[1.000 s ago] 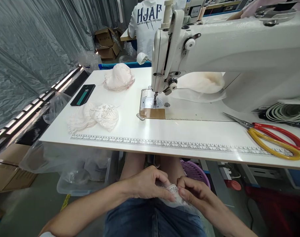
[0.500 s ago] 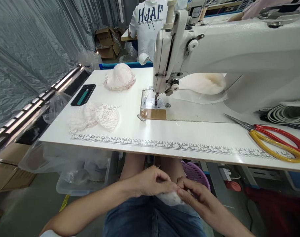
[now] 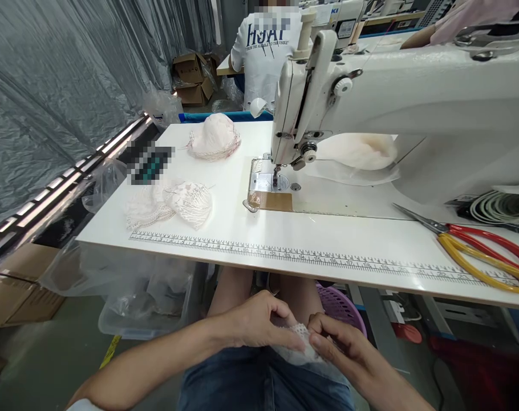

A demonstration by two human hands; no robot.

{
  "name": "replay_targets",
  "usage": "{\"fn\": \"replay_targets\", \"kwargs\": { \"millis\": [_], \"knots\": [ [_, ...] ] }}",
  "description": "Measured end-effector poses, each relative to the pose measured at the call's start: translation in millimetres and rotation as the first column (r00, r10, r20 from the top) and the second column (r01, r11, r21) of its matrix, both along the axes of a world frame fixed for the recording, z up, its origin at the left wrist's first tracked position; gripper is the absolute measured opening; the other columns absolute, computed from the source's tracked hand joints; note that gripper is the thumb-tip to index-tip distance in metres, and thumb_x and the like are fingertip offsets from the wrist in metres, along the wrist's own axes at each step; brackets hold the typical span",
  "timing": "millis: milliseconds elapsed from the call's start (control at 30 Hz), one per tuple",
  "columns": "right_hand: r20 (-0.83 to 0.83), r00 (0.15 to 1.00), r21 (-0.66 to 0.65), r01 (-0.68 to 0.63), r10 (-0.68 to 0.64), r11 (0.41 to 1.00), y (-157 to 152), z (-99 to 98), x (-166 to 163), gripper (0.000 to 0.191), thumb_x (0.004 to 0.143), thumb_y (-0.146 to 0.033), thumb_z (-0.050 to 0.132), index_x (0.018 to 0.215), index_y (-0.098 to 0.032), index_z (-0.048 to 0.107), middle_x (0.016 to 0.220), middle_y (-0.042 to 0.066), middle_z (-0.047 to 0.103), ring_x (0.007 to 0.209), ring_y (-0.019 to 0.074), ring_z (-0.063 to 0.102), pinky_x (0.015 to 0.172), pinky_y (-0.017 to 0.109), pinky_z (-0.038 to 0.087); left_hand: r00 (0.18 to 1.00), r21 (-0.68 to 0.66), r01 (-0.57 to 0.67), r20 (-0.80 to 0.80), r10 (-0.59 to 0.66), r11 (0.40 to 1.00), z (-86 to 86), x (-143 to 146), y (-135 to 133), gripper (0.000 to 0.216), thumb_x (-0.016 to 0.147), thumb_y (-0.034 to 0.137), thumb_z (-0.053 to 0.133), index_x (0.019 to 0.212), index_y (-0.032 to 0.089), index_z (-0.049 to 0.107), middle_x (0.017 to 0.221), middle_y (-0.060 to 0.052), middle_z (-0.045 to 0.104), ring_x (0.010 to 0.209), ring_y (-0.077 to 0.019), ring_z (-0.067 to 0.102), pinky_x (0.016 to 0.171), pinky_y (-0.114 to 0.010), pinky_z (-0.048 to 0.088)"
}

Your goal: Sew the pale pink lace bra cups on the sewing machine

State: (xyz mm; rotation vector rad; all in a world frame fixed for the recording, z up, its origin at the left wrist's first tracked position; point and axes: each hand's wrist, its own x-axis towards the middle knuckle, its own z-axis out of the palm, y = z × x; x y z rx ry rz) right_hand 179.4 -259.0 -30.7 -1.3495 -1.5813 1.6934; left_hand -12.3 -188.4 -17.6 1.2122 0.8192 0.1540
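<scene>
Over my lap, below the table edge, a piece of white lace fabric (image 3: 300, 349) is held between both hands. My left hand (image 3: 266, 322) pinches its left side between thumb and fingers. On its right side, my right hand (image 3: 343, 342) grips the edge with thumb and forefinger. The fingers partly cover the lace, so its full shape is hidden. On the table, a pale lace bra cup piece (image 3: 191, 202) lies near the printed ruler, and a stack of pale pink cups (image 3: 217, 136) sits farther back.
A white sewing machine (image 3: 349, 85) stands over the table (image 3: 225, 222). Scissors (image 3: 469, 242) with red and yellow handles lie at the right by coiled cord (image 3: 505, 206). Beneath are a purple basket (image 3: 343, 305) and a clear plastic bin (image 3: 135, 322). Another person (image 3: 266, 57) sits beyond.
The hands have parted slightly, and more of the lace shows between them. The camera view has shifted a little, so the table appears farther right and lower.
</scene>
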Motion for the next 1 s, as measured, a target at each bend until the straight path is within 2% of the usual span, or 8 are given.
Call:
{"fn": "replay_targets", "kwargs": {
  "millis": [167, 333, 467, 600, 800, 900, 1000],
  "knots": [
    [0.024, 0.999, 0.009, -0.042, 0.042, 0.999, -0.9, 1.2, -0.1, 0.034, 0.092, -0.051, 0.04, 0.077, -0.021, 0.05, 0.069, -0.003, 0.038, 0.062, 0.0129, 0.033, 0.057, 0.025, 0.026, 0.999, 0.055, 0.031, -0.011, -0.03, 0.998, -0.4, -1.9, -0.5, 0.021, 0.061, 0.029, 0.076, 0.07, 0.011, 0.07, 0.066, 0.002, 0.055, 0.062, -0.009, 0.047, 0.056, -0.02, 0.032],
    [0.001, 1.0, -0.014, 0.007, -0.007, 1.0, 2.9, 2.8, -4.4, 0.036, 0.086, -0.052, 0.051, 0.069, -0.021, 0.046, 0.064, -0.004, 0.036, 0.06, 0.0121, 0.031, 0.055, 0.025, 0.024, 0.998, 0.103, 0.051, 0.019, -0.053, 0.993, -1.7, -4.9, 1.8, 0.027, 0.066, 0.037, 0.073, 0.07, 0.01, 0.07, 0.065, 0.001, 0.055, 0.062, -0.0087, 0.046, 0.055, -0.02, 0.031],
    [-0.061, 0.998, -0.088, 0.028, -0.034, 0.996, 6.6, 4.1, -5.6, 0.037, 0.088, -0.053, 0.048, 0.07, -0.02, 0.047, 0.063, -0.005, 0.035, 0.058, 0.0112, 0.028, 0.052, 0.024, 0.023, 0.994, 0.011, 0.07, 0.085, -0.071, 0.997, -2.2, -9.1, 7.3, 0.04, 0.065, 0.049, 0.072, 0.068, 0.009, 0.067, 0.064, 0.001, 0.052, 0.061, -0.0086, 0.044, 0.055, -0.02, 0.032],
    [-0.056, 0.996, -0.103, 0.068, -0.074, 0.992, 7.8, 6.1, -5.7, 0.038, 0.087, -0.053, 0.048, 0.069, -0.019, 0.047, 0.063, -0.004, 0.035, 0.057, 0.0107, 0.029, 0.051, 0.023, 0.023, 0.99, -0.034, 0.099, 0.103, -0.095, 0.994, -3.5, -14.1, 13.4, 0.05, 0.071, 0.059, 0.063, 0.063, 0.009, 0.062, 0.062, 0.002, 0.046, 0.058, -0.0073, 0.038, 0.053, -0.021, 0.028],
    [-0.039, 0.997, -0.12, 0.06, -0.065, 0.991, 10.0, 8.5, -7.4, 0.039, 0.086, -0.054, 0.05, 0.069, -0.019, 0.047, 0.064, -0.004, 0.035, 0.058, 0.0108, 0.028, 0.052, 0.023, 0.024, 0.993, -0.019, 0.094, 0.078, -0.092, 0.995, -0.3, -17.3, 14.3, 0.039, 0.058, 0.047, 0.078, 0.071, 0.011, 0.068, 0.068, 0.001, 0.053, 0.065, -0.0092, 0.045, 0.057, -0.02, 0.034],
    [-0.026, 0.998, -0.12, 0.046, -0.049, 0.992, 10.8, 7.6, -9.0, 0.04, 0.087, -0.055, 0.048, 0.069, -0.019, 0.047, 0.062, -0.005, 0.033, 0.057, 0.0105, 0.027, 0.051, 0.024, 0.023, 0.992, -0.004, 0.105, 0.069, -0.104, 0.994, 0.2, -21.2, 15.7, 0.035, 0.059, 0.043, 0.078, 0.069, 0.011, 0.068, 0.07, 0.001, 0.055, 0.066, -0.0094, 0.047, 0.059, -0.02, 0.035],
    [-0.024, 0.998, -0.126, 0.046, -0.05, 0.991, 12.6, 9.5, -11.8, 0.041, 0.086, -0.056, 0.048, 0.069, -0.019, 0.047, 0.061, -0.005, 0.033, 0.055, 0.01, 0.027, 0.049, 0.023, 0.022, 0.992, -0.051, 0.115, 0.055, -0.112, 0.992, -1.2, -24.5, 17.7, 0.034, 0.057, 0.041, 0.079, 0.073, 0.012, 0.069, 0.069, 0.001, 0.056, 0.065, -0.0091, 0.047, 0.059, -0.02, 0.035]
  ]
}}
